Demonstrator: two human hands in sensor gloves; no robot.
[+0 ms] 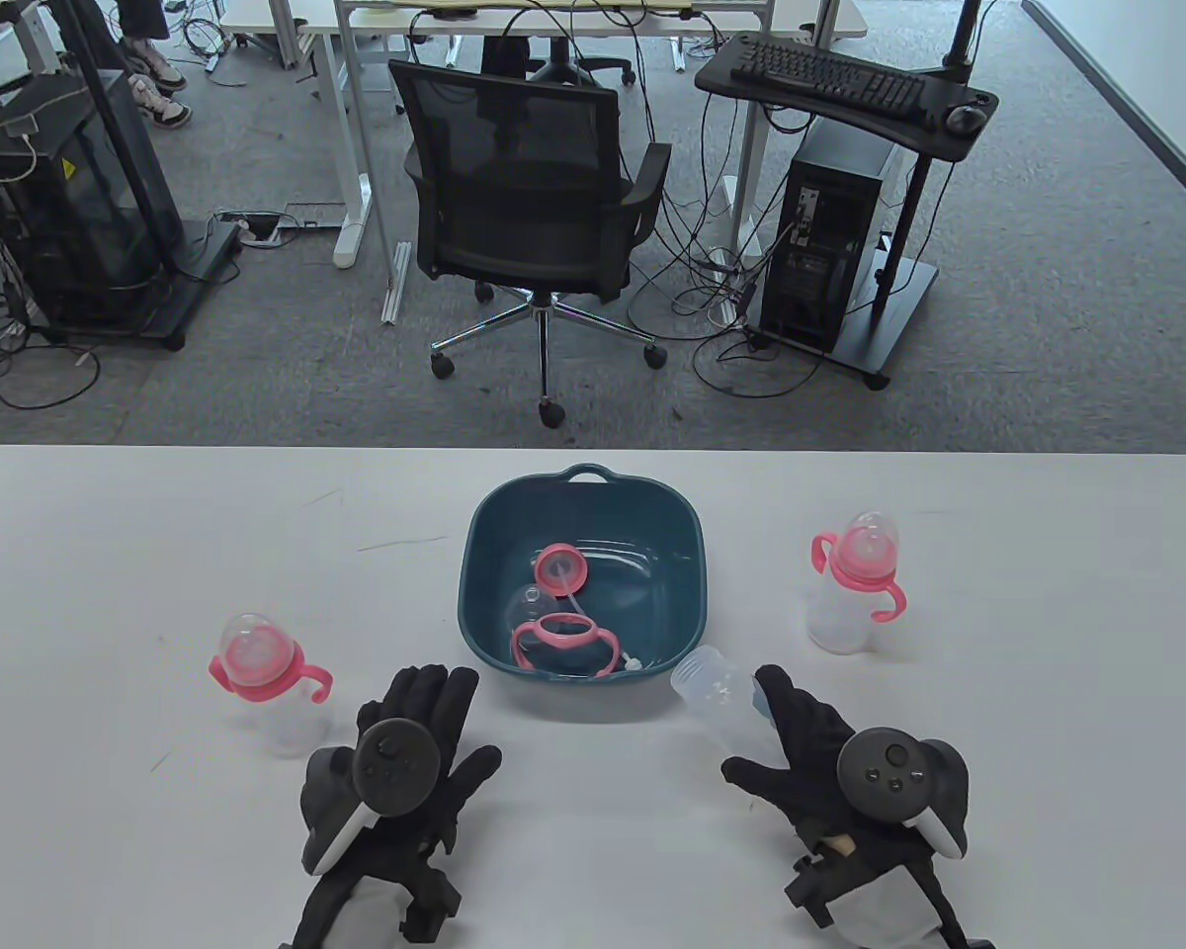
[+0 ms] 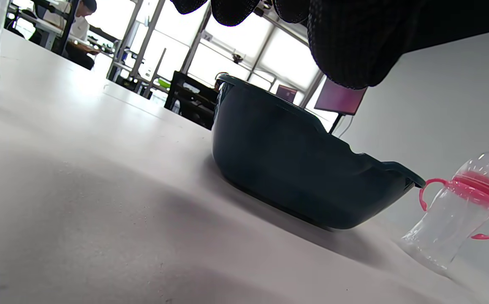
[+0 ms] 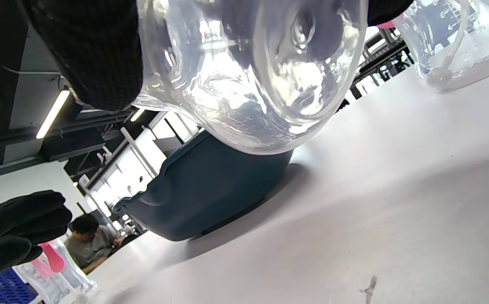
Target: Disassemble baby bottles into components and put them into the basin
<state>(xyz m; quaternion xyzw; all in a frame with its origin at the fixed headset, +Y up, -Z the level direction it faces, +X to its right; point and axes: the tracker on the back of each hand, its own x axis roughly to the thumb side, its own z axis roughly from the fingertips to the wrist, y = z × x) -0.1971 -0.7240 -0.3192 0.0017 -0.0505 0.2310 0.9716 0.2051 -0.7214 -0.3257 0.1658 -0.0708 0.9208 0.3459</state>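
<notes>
**Right hand holds a bare bottle body beside the basin; left hand lies flat**

The right hand (image 1: 830,751) grips a clear bottle body (image 1: 717,692) with no top on it. The bottle lies tilted, its open mouth toward the teal basin (image 1: 484,603), just outside the basin's near right corner. In the table view the index finger runs along the bottle's right side and the thumb sticks out to the left below it; in the right wrist view the bottle's rounded base (image 3: 253,71) fills the top of the frame with gloved fingers (image 3: 96,55) curled against its side. The left hand (image 1: 410,761) holds nothing: its fingers are straight and close together, pointing toward the basin's near rim, thumb spread out to the right.

The left wrist view shows only dark fingertips (image 2: 346,42) hanging in at the top edge, so the finger posture cannot be read there. The basin's contents are hidden in both wrist views, where only its outer wall shows. How the right hand's other fingers wrap beneath the bottle cannot be made out from above.

Two whole bottles stand on the white table (image 1: 109,554), both with pink handled collars and clear caps: one on the left (image 1: 267,682), close to the left hand, one on the right (image 1: 855,583). In the basin lie one pink handled ring (image 1: 568,633), one pink nipple collar (image 1: 560,568) with a straw, and one clear cap (image 1: 526,605).
</notes>
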